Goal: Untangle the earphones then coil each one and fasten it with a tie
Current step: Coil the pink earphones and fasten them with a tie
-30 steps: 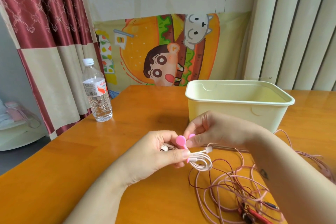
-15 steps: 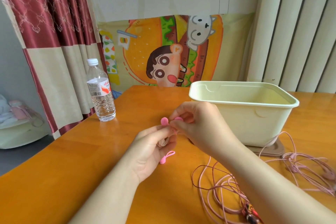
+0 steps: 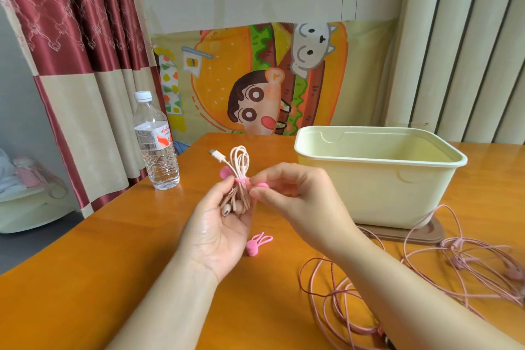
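Head view is showing the left hand (image 3: 218, 233) curling its fingers round the coil (image 3: 241, 162) above the table (image 3: 113, 278); the right hand (image 3: 289, 196) is pinching the tie (image 3: 240, 180) at the coil's three o'clock.

My left hand (image 3: 216, 230), palm up, grips the coiled earphone (image 3: 240, 162) from below; my right hand (image 3: 292, 196), just right of the coiled earphone, pinches its pink tie (image 3: 241, 180).

Bright, even daylight, seemingly from the left. A soft sheen glares off the bench (image 3: 85, 278), and shadows under the tub (image 3: 369, 193) are faint. Wide-angle distortion bows the edges. The far-right earphone tangle (image 3: 456, 260) looks slightly blurred.
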`<control>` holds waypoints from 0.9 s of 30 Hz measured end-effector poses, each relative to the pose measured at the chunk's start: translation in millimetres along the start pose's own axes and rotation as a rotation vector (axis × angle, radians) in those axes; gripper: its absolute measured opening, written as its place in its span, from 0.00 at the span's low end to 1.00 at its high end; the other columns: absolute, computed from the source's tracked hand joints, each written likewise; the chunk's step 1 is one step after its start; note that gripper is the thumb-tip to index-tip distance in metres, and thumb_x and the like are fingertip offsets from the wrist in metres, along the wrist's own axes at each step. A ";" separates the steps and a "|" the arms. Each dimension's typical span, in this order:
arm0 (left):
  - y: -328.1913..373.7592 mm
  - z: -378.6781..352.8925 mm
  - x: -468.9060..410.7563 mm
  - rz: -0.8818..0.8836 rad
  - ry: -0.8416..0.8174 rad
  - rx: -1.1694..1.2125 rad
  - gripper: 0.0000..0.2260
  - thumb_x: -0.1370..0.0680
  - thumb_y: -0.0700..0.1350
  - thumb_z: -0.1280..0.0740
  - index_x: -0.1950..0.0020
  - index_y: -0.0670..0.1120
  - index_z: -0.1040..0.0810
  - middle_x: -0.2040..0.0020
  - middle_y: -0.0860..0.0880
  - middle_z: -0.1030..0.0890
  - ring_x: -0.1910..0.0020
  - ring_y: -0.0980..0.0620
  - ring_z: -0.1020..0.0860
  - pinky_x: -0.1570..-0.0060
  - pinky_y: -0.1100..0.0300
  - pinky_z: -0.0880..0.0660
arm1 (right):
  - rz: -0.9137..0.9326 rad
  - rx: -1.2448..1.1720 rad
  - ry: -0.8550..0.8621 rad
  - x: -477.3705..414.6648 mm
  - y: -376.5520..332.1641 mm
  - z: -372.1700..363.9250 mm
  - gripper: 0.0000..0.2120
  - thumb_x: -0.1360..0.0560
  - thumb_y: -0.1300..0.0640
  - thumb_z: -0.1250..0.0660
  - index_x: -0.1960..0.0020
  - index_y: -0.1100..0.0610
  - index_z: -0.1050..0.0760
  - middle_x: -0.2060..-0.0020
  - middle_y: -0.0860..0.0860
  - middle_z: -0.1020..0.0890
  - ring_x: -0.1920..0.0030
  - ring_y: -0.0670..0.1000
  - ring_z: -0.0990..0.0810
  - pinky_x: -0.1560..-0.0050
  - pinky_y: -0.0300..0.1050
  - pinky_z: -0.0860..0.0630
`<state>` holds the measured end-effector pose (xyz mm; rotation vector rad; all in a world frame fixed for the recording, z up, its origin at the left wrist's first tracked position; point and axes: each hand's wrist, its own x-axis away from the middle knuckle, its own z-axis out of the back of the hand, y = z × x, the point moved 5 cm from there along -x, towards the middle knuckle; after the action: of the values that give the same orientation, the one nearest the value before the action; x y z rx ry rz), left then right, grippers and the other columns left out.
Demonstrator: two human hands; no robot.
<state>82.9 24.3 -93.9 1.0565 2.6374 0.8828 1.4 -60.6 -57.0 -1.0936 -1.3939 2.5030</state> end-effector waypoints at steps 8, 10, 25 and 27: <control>-1.1 -7.3 4.7 0.060 -0.070 0.057 0.07 0.32 0.36 0.35 0.55 0.38 0.22 0.64 0.43 0.18 0.67 0.53 0.18 0.59 0.62 0.21 | -0.122 -0.132 -0.016 -4.3 4.7 9.8 0.03 0.28 0.59 0.28 0.55 0.56 0.18 0.63 0.49 0.15 0.61 0.42 0.20 0.57 0.40 0.24; -3.3 -8.3 5.3 0.087 -0.088 0.025 0.07 0.33 0.37 0.34 0.57 0.38 0.20 0.62 0.43 0.17 0.67 0.53 0.18 0.61 0.62 0.20 | -0.135 -0.124 -0.032 -5.5 6.0 11.5 0.03 0.29 0.58 0.27 0.56 0.55 0.19 0.60 0.52 0.15 0.59 0.49 0.19 0.53 0.49 0.23; -20.0 3.1 1.3 0.239 -0.117 -0.300 0.12 0.28 0.45 0.35 0.47 0.43 0.20 0.70 0.49 0.24 0.70 0.55 0.23 0.54 0.51 0.21 | -0.194 -0.175 -0.205 -7.6 9.6 14.0 0.04 0.29 0.60 0.28 0.57 0.61 0.19 0.64 0.54 0.16 0.63 0.49 0.18 0.54 0.44 0.21; -18.4 6.6 -1.9 0.173 -0.086 -0.422 0.10 0.26 0.45 0.35 0.49 0.44 0.19 0.69 0.49 0.23 0.63 0.53 0.21 0.46 0.46 0.24 | -0.204 -0.132 -0.204 -7.2 11.2 14.7 0.06 0.29 0.60 0.28 0.56 0.63 0.19 0.63 0.56 0.15 0.63 0.51 0.17 0.54 0.44 0.21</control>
<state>76.0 15.5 -110.1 1.1815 2.1740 1.3214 0.6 -80.3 -56.8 -0.6854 -1.6501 2.4603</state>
